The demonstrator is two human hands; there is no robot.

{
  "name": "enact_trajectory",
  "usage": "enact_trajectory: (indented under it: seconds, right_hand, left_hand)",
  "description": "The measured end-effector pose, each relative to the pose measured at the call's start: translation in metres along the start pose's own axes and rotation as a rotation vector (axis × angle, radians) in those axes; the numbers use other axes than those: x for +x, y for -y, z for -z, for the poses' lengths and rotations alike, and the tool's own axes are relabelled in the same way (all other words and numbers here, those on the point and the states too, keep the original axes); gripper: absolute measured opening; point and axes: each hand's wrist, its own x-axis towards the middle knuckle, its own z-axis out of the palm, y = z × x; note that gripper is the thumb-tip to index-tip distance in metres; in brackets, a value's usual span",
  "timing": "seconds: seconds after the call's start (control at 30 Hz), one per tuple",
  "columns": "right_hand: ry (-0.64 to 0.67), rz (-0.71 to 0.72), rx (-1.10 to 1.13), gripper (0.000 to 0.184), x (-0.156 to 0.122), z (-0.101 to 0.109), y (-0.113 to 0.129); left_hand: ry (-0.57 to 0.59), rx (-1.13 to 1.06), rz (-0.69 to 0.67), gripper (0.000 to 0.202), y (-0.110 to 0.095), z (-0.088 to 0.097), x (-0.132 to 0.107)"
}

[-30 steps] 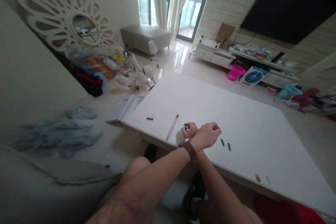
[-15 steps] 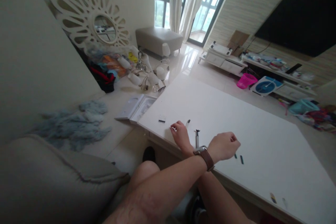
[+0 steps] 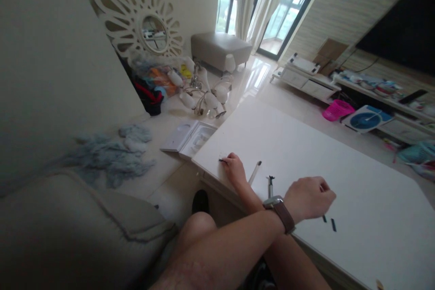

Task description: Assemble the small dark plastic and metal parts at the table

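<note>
My forearms are crossed over the white table (image 3: 272, 140). Fingers of my right hand (image 3: 235, 170), at the table's left end, pinch a small dark strip (image 3: 223, 160). My left hand (image 3: 310, 197), with a brown-strapped watch (image 3: 280, 210) on its wrist, is closed above the table to the right; whatever its curled fingers hold is hidden. Below it lie two short black strips (image 3: 333, 224), one partly covered. Between the hands are a slim white stick with a dark tip (image 3: 255, 172) and a silver rod with a black forked top (image 3: 270, 183).
An open white box (image 3: 195, 138) is on the floor beside the table's left end. Beyond it lies a lamp with several white shades (image 3: 210, 99). A grey sofa (image 3: 84, 231) is at left, near a heap of grey-blue cloth (image 3: 112, 154). A pink basket (image 3: 337, 109) stands across the room.
My right hand has reached the small dark strip that lay beside it and grips it now. My left hand stays closed near the black strips. The view has swung a little left.
</note>
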Motion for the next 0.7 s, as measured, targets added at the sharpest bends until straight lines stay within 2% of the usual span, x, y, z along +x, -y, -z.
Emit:
enact_trajectory:
  seconds: [0.3, 0.7]
  right_hand:
    - [-0.029, -0.084, 0.059, 0.016, 0.010, -0.003, -0.002]
    - [-0.081, -0.147, 0.143, 0.017, 0.014, -0.002, -0.003]
  left_hand:
    - [-0.011, -0.051, 0.006, 0.033, -0.005, 0.009, -0.004]
    - [0.006, -0.025, 0.010, 0.033, 0.000, 0.002, 0.000]
